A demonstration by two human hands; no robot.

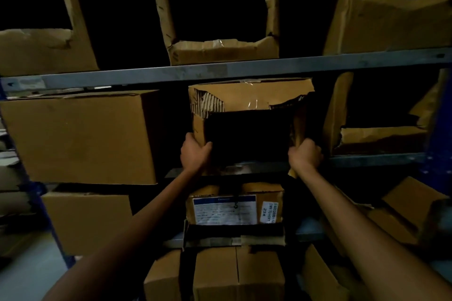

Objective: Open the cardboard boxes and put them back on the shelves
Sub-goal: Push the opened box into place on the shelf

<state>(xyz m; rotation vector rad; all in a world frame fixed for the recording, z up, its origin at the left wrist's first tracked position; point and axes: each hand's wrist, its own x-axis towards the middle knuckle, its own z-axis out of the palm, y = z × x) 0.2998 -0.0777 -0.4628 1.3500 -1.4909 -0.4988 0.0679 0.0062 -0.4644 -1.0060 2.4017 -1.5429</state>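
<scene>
The open cardboard box sat at the front edge of the middle shelf, its top just under the grey beam of the shelf above. Its front face was torn away, leaving a dark opening with ragged, corrugated edges (the light was poor, so nothing inside could be made out).

The left hand gripped the box's lower left front corner, thumb hooked into the opening and fingers wrapped round the outer side. The right hand was closed tightly round the torn right edge of the opening, knuckles facing the camera. Both forearms reached up from the bottom corners of the view.

Toward the left end of the same shelf stood a closed box, near the held one but apart from it. Toward the right end stood a torn-open box. On the shelf above, a cut-open box stood at the front edge directly over the held one. Below, at the front edge of the next shelf down, sat a labelled box bearing a white printed sheet and a small sticker.
</scene>
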